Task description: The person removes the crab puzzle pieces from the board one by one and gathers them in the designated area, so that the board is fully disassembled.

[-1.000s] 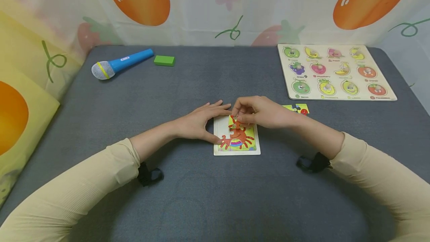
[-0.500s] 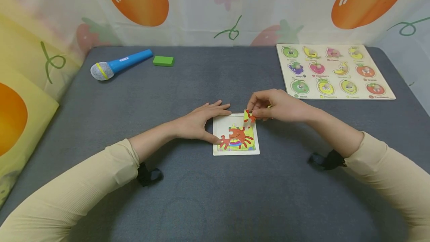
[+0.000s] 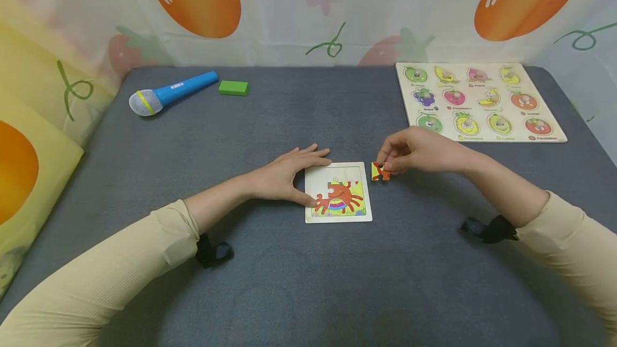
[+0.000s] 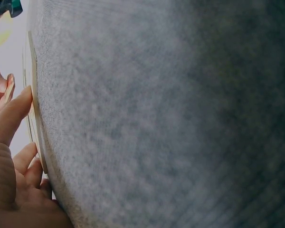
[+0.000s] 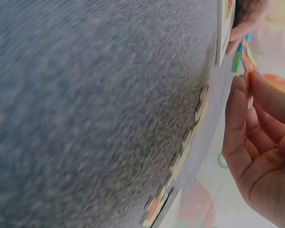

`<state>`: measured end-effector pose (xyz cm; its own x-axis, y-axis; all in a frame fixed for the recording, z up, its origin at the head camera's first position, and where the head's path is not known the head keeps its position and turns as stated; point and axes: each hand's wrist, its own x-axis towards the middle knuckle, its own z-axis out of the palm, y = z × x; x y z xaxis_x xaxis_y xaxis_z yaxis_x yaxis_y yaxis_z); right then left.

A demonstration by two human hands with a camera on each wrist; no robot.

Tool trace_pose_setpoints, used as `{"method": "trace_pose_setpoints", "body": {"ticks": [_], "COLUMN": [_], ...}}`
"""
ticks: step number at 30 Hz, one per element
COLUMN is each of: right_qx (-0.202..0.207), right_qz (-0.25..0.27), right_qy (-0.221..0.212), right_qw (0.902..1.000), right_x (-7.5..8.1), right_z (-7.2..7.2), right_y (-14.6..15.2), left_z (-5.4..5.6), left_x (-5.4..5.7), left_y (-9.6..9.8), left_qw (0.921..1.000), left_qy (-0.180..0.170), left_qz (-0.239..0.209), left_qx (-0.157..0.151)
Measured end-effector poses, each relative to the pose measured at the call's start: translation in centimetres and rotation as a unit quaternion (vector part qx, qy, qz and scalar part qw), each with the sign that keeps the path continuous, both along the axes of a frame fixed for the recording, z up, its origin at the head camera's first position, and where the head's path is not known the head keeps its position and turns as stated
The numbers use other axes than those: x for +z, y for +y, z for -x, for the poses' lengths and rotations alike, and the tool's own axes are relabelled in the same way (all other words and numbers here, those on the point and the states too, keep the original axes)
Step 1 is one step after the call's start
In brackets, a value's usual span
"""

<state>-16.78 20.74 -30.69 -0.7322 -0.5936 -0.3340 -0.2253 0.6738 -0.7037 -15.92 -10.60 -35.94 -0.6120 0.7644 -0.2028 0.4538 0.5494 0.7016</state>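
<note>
A white puzzle tray [image 3: 317, 175] lies at the middle of the table, its lower and right parts filled with pieces of a red crab picture [image 3: 341, 195]. My left hand [image 3: 281, 178] rests at the tray's left side, fingers spread, with the thumb on the lower left edge and the fingertips at the top. To the right of the tray, my right hand [image 3: 421, 149] pinches a red and yellow puzzle piece [image 3: 381, 172] between thumb and fingers. In the right wrist view, this piece stands off the table, above a row of loose puzzle pieces [image 5: 183, 154]; my right hand hides them in the head view.
A wooden fruit board [image 3: 503, 102] lies at the back right. At the back left are a blue toy microphone [image 3: 175, 91] and a green block [image 3: 233, 88]. A printed curtain [image 3: 275, 9] hangs along the table's far edge.
My right hand has lifted the puzzle piece from over the tray and carried it right, past the tray's edge. The left hand stays in place.
</note>
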Motion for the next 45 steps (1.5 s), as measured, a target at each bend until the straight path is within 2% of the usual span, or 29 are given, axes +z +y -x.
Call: {"method": "trace_pose_setpoints", "body": {"ticks": [11,20,34,45], "right_qx": [0.005,-0.013,-0.043,-0.049], "right_qz": [-0.031,-0.046,-0.08,-0.092], "right_qy": [0.007,-0.002,0.009,0.011], "right_qw": [0.9995,0.9989,0.9958,0.9945], "right_x": [-0.3,-0.7,-0.9,-1.0], "right_z": [-0.1,-0.2,-0.1,0.0], "right_y": [1.0,1.2,0.9,1.0], "left_z": [0.0,0.0,-0.1,0.0], "left_x": [-0.1,-0.2,0.1,0.0], "left_y": [-0.1,-0.1,0.0,0.0], "left_qw": [1.0,1.0,1.0,1.0], "left_qy": [0.003,0.005,0.003,0.0], "left_qz": [-0.002,-0.008,-0.005,-0.001], "left_qx": [-0.001,-0.002,-0.002,-0.001]}}
